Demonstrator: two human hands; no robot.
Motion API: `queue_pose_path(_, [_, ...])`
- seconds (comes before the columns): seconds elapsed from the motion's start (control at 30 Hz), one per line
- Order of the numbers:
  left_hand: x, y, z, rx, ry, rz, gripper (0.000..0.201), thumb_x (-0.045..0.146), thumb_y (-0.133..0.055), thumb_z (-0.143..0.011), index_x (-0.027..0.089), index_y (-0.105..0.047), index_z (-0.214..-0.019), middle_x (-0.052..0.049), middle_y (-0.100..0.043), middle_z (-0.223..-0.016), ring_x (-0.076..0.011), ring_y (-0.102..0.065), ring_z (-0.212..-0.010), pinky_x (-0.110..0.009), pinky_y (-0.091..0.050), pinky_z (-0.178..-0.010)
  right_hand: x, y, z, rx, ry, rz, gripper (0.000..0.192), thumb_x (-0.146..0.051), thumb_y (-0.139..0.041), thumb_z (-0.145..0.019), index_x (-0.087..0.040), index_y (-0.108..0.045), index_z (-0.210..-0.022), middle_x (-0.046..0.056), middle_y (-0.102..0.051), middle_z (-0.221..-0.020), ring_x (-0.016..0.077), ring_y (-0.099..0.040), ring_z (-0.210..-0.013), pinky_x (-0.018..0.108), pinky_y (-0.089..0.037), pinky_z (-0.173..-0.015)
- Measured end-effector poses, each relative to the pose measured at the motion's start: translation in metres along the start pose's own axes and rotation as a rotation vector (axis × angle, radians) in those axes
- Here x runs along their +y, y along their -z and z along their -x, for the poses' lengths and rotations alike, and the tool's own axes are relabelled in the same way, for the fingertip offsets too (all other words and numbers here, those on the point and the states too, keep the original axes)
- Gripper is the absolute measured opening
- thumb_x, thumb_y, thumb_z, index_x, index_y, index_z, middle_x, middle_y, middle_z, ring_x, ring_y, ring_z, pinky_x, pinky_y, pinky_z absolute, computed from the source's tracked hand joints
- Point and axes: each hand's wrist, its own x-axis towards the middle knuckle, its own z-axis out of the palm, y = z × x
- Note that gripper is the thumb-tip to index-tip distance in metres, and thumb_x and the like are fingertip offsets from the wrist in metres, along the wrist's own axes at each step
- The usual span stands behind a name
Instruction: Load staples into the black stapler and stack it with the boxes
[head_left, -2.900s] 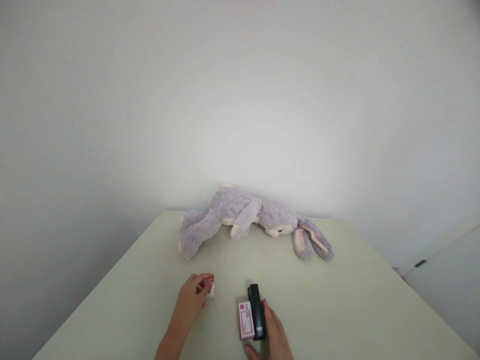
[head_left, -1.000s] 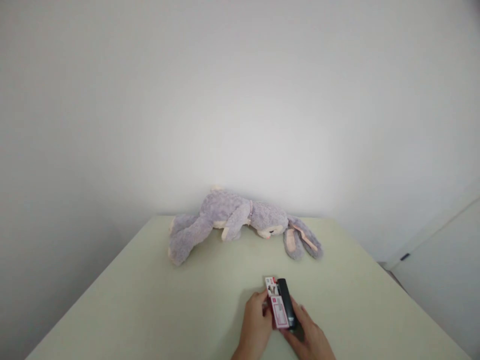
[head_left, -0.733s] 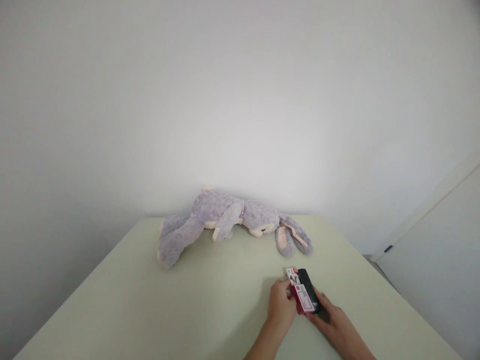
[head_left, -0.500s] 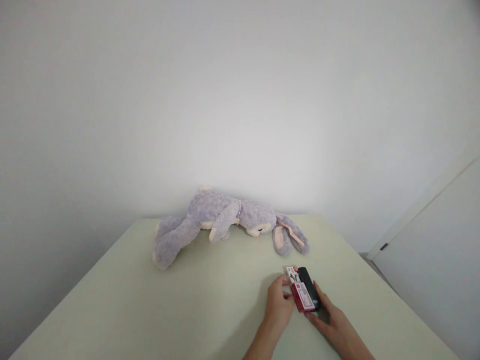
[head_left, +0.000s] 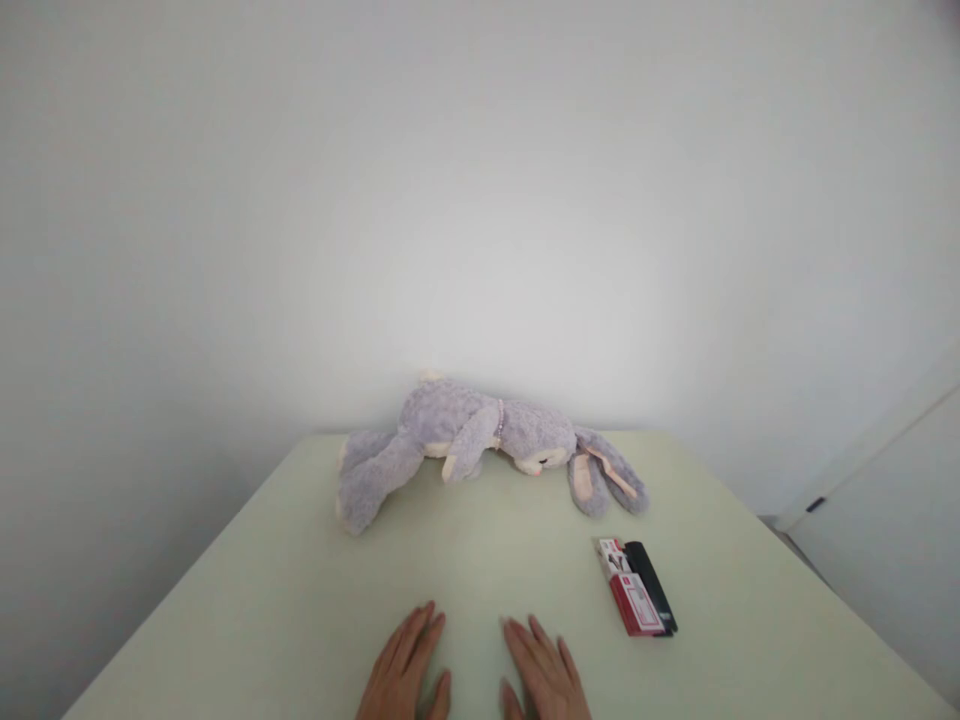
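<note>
Toward the far left of the pale green table (head_left: 247, 600), a grey plush rabbit (head_left: 465, 440) lay on its side along the back edge, its ears trailing to the right. Nearer the person, the left hand (head_left: 405, 675) rested flat on the tabletop, fingers spread and holding nothing. Just beside it, the right hand (head_left: 541, 678) lay the same way, palm down, open and empty. Well apart to the right, a red and white staple box (head_left: 630, 597) sat touching a black stapler (head_left: 651, 598), the two lying side by side and parallel. Judged from this, resting well meant keeping both palms level and quiet on bare table, clear of the pair, so that neither box nor stapler got nudged out of line.
</note>
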Motion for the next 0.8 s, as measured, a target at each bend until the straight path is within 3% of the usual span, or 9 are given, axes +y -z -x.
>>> queue_pose_path(0.13, [-0.007, -0.007, 0.009, -0.058, -0.060, -0.240, 0.071, 0.047, -0.054, -0.094, 0.037, -0.026, -0.158, 0.000, -0.037, -0.162, -0.0282, -0.046, -0.144, -0.047, -0.043, -0.115, -0.006, -0.012, -0.020, -0.112, 0.145, 0.163, 0.068, -0.046, -0.049, -0.095, -0.041, -0.027, -0.159, -0.004, -0.045, -0.155, 0.0300, -0.057, -0.134, 0.049, -0.050, -0.104])
queue_pose_path(0.23, [-0.003, -0.010, 0.006, -0.110, -0.013, -0.262, 0.072, 0.050, -0.050, -0.096, 0.037, -0.017, -0.159, 0.000, -0.029, -0.164, -0.0293, -0.042, -0.147, -0.051, -0.038, -0.117, -0.005, -0.015, -0.021, -0.099, 0.145, 0.211, 0.071, -0.048, -0.046, -0.097, -0.039, -0.016, -0.160, -0.004, -0.040, -0.158, 0.0309, -0.055, -0.136, 0.050, -0.048, -0.104])
queue_pose_path(0.53, [0.003, -0.011, 0.002, -0.196, 0.091, -0.205, 0.066, 0.051, -0.043, -0.098, 0.040, -0.018, -0.158, 0.003, -0.026, -0.165, -0.0300, -0.037, -0.150, -0.058, -0.031, -0.120, -0.005, -0.025, -0.017, -0.078, 0.112, 0.264, 0.070, -0.050, -0.044, -0.098, -0.037, -0.015, -0.161, -0.003, -0.039, -0.158, 0.0315, -0.054, -0.137, 0.052, -0.045, -0.105])
queue_pose_path(0.8, [0.012, -0.022, -0.006, -0.229, 0.223, -0.178, 0.063, 0.045, -0.046, -0.094, 0.035, -0.035, -0.155, 0.000, -0.033, -0.163, -0.0327, -0.038, -0.149, -0.063, -0.027, -0.121, -0.003, -0.036, -0.013, -0.051, 0.071, 0.261, 0.068, -0.051, -0.047, -0.094, -0.039, -0.027, -0.158, -0.004, -0.040, -0.158, 0.0326, -0.055, -0.136, 0.054, -0.045, -0.106])
